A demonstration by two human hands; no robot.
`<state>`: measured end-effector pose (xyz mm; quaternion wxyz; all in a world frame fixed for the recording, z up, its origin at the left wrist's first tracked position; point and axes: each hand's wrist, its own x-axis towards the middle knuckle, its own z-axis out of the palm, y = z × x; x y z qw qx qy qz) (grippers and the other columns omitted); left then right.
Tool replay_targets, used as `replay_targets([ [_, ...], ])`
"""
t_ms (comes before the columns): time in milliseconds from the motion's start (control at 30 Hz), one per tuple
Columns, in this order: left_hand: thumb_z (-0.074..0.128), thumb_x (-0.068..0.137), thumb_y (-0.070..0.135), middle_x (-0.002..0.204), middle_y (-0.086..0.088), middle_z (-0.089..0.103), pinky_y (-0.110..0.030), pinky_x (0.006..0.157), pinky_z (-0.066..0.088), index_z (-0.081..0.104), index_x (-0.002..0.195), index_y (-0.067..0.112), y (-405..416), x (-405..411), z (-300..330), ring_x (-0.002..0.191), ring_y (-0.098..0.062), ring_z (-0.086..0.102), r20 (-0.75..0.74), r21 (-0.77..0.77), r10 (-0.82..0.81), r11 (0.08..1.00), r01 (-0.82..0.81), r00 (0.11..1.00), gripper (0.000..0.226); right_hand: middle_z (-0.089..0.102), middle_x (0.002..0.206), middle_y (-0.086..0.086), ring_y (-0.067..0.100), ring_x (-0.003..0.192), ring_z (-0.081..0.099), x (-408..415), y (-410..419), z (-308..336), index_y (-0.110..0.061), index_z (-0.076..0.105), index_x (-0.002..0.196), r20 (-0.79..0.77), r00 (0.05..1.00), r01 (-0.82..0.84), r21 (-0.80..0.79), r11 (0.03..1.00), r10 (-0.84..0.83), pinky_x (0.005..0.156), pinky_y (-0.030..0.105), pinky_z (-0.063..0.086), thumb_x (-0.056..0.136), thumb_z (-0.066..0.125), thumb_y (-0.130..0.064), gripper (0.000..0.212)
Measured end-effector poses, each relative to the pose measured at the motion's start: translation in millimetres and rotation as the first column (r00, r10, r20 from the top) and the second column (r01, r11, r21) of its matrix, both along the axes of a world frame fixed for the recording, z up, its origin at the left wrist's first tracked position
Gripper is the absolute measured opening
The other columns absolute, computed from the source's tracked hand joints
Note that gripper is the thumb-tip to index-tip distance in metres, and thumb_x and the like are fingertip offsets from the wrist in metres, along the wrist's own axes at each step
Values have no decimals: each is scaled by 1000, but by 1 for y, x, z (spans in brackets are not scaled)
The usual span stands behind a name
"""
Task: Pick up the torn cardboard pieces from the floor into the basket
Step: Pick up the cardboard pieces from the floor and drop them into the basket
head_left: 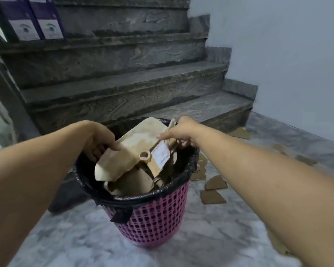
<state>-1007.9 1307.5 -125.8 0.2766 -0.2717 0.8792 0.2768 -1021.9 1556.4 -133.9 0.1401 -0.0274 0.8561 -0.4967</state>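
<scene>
Both hands grip one large cardboard sheet (137,139) over the pink basket (152,218): left hand (100,139) pinching, right hand (181,132) apparently too, fingertips blurred. Torn cardboard pieces (214,187) litter the marble floor (75,237) below the stairs (123,93).

A grey marbled floor (66,237) is met by dark stone stairs (123,78) and a pale blue wall (287,54).

Pink it was, that lattice-walled basket (152,216), with a glossy black liner bag (189,170) folded over the rim. Inside sat a pale cream sheet (135,145), stained brown, beside a white label (161,154). Plain brown cardboard pieces (212,196) dotted a grey-and-white marbled floor (75,237). Behind, dark grey veined stairs (123,74), a pale blue wall (287,54), and purple-and-white boxes (35,18).
</scene>
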Motion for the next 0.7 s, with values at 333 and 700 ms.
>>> replay_targets([
  [333, 79, 77, 21, 93, -18, 71, -43, 76, 60, 68, 102, 1, 113, -18, 24, 87, -31, 71, -553, -146, -262, 965, 217, 791, 34, 70, 79, 16, 20, 67, 71, -7, 99, -2, -7, 62, 80, -91, 955, 271, -106, 957, -281, 65, 39, 62, 82, 76, -8, 14],
  [700, 72, 85, 27, 87, -7, 70, -25, 56, 51, 68, 106, 4, 329, -5, -26, 66, -16, 64, -467, -126, -641, 730, 672, 609, 32, 68, 86, 13, 27, 80, 70, 56, 276, -112, -1, 68, 102, 203, 938, 197, 354, 914, -281, 76, 40, 60, 81, 78, -13, 26],
])
